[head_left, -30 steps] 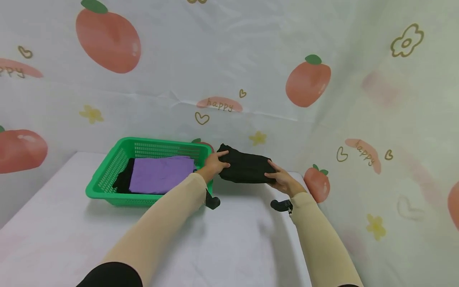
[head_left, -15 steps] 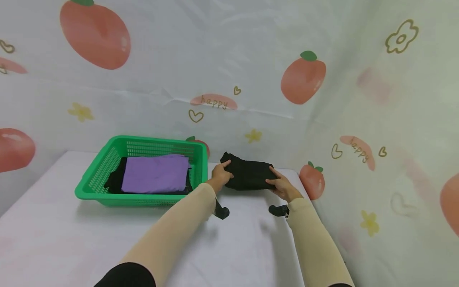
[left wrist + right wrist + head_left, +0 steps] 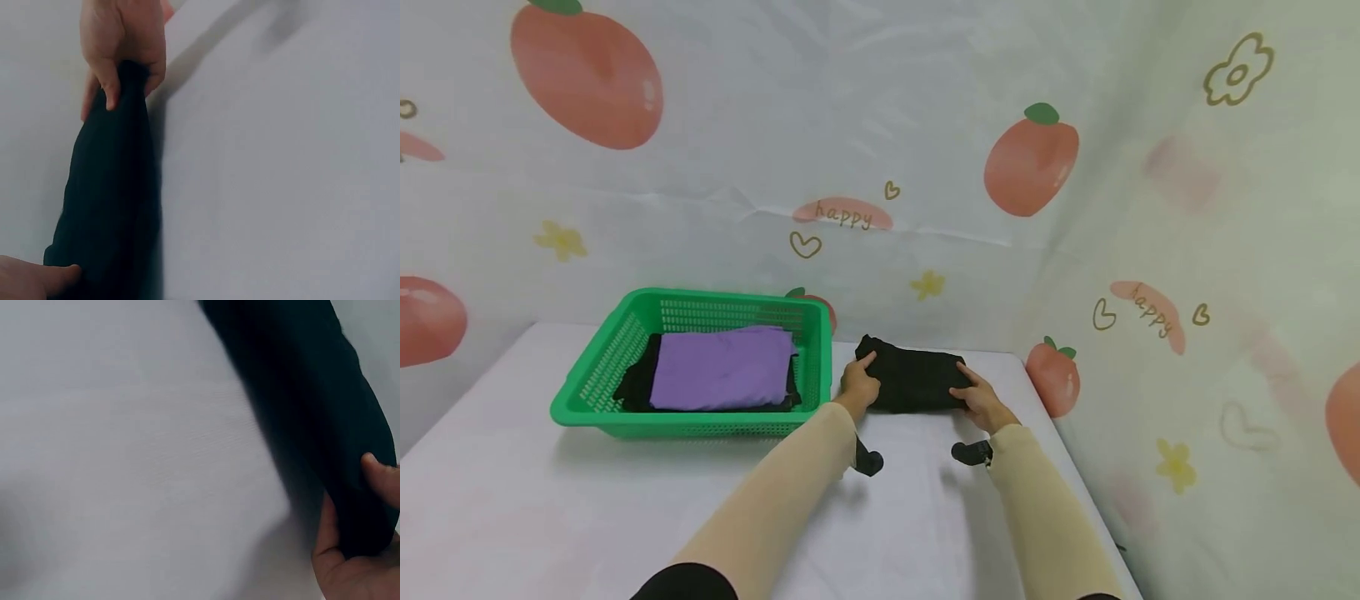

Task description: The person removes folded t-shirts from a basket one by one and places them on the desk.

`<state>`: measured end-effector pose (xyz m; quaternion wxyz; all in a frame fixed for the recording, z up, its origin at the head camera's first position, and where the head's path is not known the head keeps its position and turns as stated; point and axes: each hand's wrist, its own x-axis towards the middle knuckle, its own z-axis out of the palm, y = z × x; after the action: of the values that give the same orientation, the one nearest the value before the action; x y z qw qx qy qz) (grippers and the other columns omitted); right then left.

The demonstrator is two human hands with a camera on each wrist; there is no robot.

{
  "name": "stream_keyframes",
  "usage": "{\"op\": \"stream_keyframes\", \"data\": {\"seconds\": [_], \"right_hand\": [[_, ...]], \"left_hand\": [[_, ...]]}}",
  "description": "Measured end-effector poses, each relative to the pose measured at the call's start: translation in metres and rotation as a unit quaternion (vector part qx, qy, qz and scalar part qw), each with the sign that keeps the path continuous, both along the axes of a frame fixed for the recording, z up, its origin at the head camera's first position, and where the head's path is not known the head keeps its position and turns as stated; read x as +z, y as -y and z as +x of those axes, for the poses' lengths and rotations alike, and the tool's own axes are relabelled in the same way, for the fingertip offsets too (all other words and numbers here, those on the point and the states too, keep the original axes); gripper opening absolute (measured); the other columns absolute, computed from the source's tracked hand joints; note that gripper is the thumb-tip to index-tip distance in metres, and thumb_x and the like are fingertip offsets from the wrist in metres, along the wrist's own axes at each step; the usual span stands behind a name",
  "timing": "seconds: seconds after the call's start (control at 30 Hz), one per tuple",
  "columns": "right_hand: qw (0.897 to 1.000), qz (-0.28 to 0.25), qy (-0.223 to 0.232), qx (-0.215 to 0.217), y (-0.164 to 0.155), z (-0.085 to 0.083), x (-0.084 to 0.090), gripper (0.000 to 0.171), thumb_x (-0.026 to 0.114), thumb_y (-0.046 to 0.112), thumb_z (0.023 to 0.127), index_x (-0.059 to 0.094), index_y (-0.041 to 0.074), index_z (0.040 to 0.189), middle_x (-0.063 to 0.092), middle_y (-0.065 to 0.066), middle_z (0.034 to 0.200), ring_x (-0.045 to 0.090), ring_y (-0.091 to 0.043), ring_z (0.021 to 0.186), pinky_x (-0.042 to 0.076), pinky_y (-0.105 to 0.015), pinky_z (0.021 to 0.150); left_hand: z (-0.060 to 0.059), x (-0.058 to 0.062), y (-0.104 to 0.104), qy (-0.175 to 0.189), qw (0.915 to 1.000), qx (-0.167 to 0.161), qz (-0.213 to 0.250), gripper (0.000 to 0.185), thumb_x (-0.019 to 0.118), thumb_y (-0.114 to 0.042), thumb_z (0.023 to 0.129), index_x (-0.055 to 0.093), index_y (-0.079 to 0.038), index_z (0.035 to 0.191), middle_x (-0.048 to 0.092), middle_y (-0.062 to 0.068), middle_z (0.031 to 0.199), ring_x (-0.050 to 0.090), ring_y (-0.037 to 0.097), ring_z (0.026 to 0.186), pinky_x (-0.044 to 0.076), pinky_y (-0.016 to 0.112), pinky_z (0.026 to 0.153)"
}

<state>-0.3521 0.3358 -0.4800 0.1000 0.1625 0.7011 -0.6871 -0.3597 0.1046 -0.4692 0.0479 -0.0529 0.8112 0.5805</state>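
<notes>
A folded black garment lies on the white table just right of the green basket. My left hand grips its left end, thumb on top. My right hand grips its right end. In the left wrist view the black garment stretches away from my left hand's thumb to my right hand, which pinches the far end. The right wrist view shows my right hand curled round the edge of the black garment.
The basket holds a folded purple cloth on top of a dark one. A printed sheet with peaches walls the table at the back and right. The white table stretches toward me.
Both hands have brought the black garment down and toward me, from the air beside the basket's far corner to the table surface. The basket has not moved.
</notes>
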Motion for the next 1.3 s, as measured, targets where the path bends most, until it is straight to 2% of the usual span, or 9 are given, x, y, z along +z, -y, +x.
{"op": "stream_keyframes", "data": {"seconds": [0.2, 0.33, 0.43, 0.53, 0.6, 0.77, 0.87, 1.0, 1.3], "right_hand": [[0.989, 0.145, -0.004, 0.012, 0.012, 0.003, 0.0, 0.067, 0.055, -0.004, 0.096, 0.028, 0.01, 0.156, 0.011, -0.025, 0.162, 0.023, -0.041, 0.146, 0.026, -0.054, 0.117], [0.958, 0.286, -0.023, 0.013, 0.031, 0.004, 0.019, 0.062, 0.059, 0.01, 0.096, 0.035, 0.006, 0.152, 0.022, -0.03, 0.156, 0.025, -0.049, 0.142, 0.03, -0.059, 0.113], [0.936, 0.344, -0.069, -0.001, 0.052, 0.003, 0.037, 0.059, 0.06, 0.018, 0.095, 0.04, 0.007, 0.149, 0.031, -0.031, 0.151, 0.029, -0.049, 0.138, 0.032, -0.06, 0.11], [0.935, 0.325, -0.139, -0.009, 0.075, 0.002, 0.051, 0.054, 0.059, 0.019, 0.097, 0.043, 0.008, 0.148, 0.038, -0.026, 0.148, 0.037, -0.044, 0.135, 0.037, -0.057, 0.108], [0.942, 0.286, -0.175, -0.003, 0.093, 0.005, 0.058, 0.052, 0.057, 0.018, 0.099, 0.043, 0.009, 0.148, 0.041, -0.023, 0.148, 0.041, -0.04, 0.134, 0.04, -0.055, 0.107], [0.955, 0.195, -0.221, 0.034, 0.132, 0.019, 0.068, 0.05, 0.055, 0.022, 0.102, 0.041, 0.015, 0.149, 0.047, -0.018, 0.146, 0.048, -0.036, 0.131, 0.044, -0.052, 0.105], [0.961, 0.136, -0.236, 0.051, 0.153, 0.025, 0.07, 0.049, 0.055, 0.022, 0.102, 0.042, 0.014, 0.149, 0.051, -0.018, 0.142, 0.051, -0.035, 0.128, 0.044, -0.047, 0.106], [0.96, 0.075, -0.252, 0.096, 0.18, 0.031, 0.068, 0.051, 0.055, 0.02, 0.102, 0.039, 0.011, 0.15, 0.05, -0.023, 0.141, 0.053, -0.036, 0.127, 0.043, -0.044, 0.108], [0.935, 0.17, -0.244, 0.194, 0.233, 0.035, 0.061, 0.061, 0.053, 0.044, 0.101, 0.03, 0.028, 0.155, 0.052, -0.011, 0.143, 0.053, -0.031, 0.129, 0.044, -0.05, 0.106]], "left_hand": [[0.004, -0.005, 0.008, 0.021, 0.9992, -0.001, -0.034, 0.064, 0.053, 0.01, 0.087, 0.048, -0.011, 0.147, 0.034, 0.028, 0.152, 0.031, 0.039, 0.143, 0.036, 0.044, 0.113], [0.013, 0.006, 0.009, 0.016, 0.9991, -0.011, -0.037, 0.061, 0.057, -0.002, 0.093, 0.041, -0.012, 0.151, 0.022, 0.028, 0.157, 0.023, 0.042, 0.145, 0.031, 0.05, 0.115], [0.019, 0.019, 0.007, -0.008, 0.9991, -0.021, -0.037, 0.059, 0.057, -0.014, 0.097, 0.037, -0.014, 0.153, 0.014, 0.024, 0.161, 0.017, 0.043, 0.147, 0.026, 0.054, 0.117], [0.022, 0.033, 0.007, -0.038, 0.9983, -0.038, -0.024, 0.058, 0.057, -0.021, 0.098, 0.037, -0.017, 0.153, 0.016, 0.02, 0.161, 0.016, 0.042, 0.147, 0.024, 0.058, 0.116], [0.026, 0.045, 0.012, -0.044, 0.9975, -0.055, 0.006, 0.058, 0.057, -0.023, 0.099, 0.038, -0.017, 0.153, 0.02, 0.019, 0.161, 0.02, 0.041, 0.147, 0.026, 0.058, 0.115], [0.044, 0.081, 0.045, -0.02, 0.9898, -0.091, 0.108, 0.053, 0.054, -0.028, 0.101, 0.039, -0.023, 0.152, 0.03, 0.013, 0.159, 0.028, 0.037, 0.146, 0.029, 0.057, 0.114], [0.05, 0.091, 0.069, -0.033, 0.985, -0.093, 0.142, 0.05, 0.053, -0.03, 0.102, 0.041, -0.026, 0.15, 0.038, 0.008, 0.155, 0.034, 0.032, 0.143, 0.031, 0.054, 0.114], [0.051, 0.087, 0.104, -0.08, 0.9859, -0.073, 0.128, 0.047, 0.051, -0.033, 0.103, 0.042, -0.029, 0.149, 0.043, 0.005, 0.152, 0.04, 0.029, 0.14, 0.033, 0.052, 0.114], [0.043, 0.053, 0.213, -0.195, 0.9805, 0.009, 0.021, 0.045, 0.047, -0.033, 0.105, 0.046, -0.018, 0.148, 0.048, 0.008, 0.148, 0.047, 0.032, 0.134, 0.042, 0.054, 0.105]]}}
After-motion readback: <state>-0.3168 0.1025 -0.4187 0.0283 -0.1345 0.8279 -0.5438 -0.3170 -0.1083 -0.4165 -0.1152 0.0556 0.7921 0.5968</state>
